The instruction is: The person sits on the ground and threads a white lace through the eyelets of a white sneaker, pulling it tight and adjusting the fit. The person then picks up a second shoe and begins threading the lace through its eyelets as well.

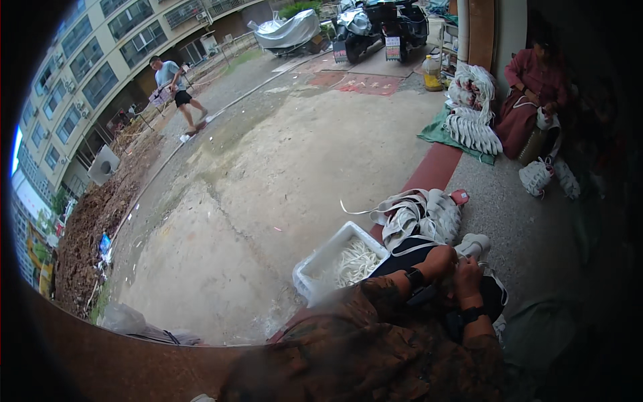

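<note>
White shoe upper [474, 245] sits pinched between both hands, left hand [439, 260] and right hand [467, 276], each grip seemingly closed on it, beside 1 white tray [320, 258].

An outdoor residential courtyard is serving as a makeshift workplace; a pale multi-storey apartment block with barred windows [87, 63] is rising beside cracked grey concrete paving [268, 181]; parked dark scooters [378, 27] are standing near piled bundles of white straps [472, 110]; a white rectangular foam box [338, 258] is sitting at the paving's edge.
</note>
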Available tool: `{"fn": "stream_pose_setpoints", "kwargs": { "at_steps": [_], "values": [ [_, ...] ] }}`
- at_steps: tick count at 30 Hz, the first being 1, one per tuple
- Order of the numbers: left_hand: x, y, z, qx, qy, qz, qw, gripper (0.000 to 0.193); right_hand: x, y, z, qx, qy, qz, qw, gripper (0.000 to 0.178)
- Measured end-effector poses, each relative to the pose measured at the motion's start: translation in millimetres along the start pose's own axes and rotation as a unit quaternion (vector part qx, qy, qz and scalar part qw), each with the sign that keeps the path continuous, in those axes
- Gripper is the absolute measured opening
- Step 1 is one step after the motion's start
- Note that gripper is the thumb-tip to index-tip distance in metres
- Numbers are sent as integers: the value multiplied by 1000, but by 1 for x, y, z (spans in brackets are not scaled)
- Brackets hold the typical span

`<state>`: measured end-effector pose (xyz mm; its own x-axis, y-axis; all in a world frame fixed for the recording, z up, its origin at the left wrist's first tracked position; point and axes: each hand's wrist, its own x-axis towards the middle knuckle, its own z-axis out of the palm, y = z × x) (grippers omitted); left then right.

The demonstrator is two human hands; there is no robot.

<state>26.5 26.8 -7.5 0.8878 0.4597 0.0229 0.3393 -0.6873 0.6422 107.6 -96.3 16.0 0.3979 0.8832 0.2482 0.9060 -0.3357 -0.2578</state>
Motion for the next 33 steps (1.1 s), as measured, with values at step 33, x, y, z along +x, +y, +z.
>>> {"fn": "stream_pose_setpoints", "kwargs": {
  "at_steps": [33],
  "values": [
    [9,55,18,169,28,170,971,7,-77,50,-56,272,57,1,961,13]
  ]
}}
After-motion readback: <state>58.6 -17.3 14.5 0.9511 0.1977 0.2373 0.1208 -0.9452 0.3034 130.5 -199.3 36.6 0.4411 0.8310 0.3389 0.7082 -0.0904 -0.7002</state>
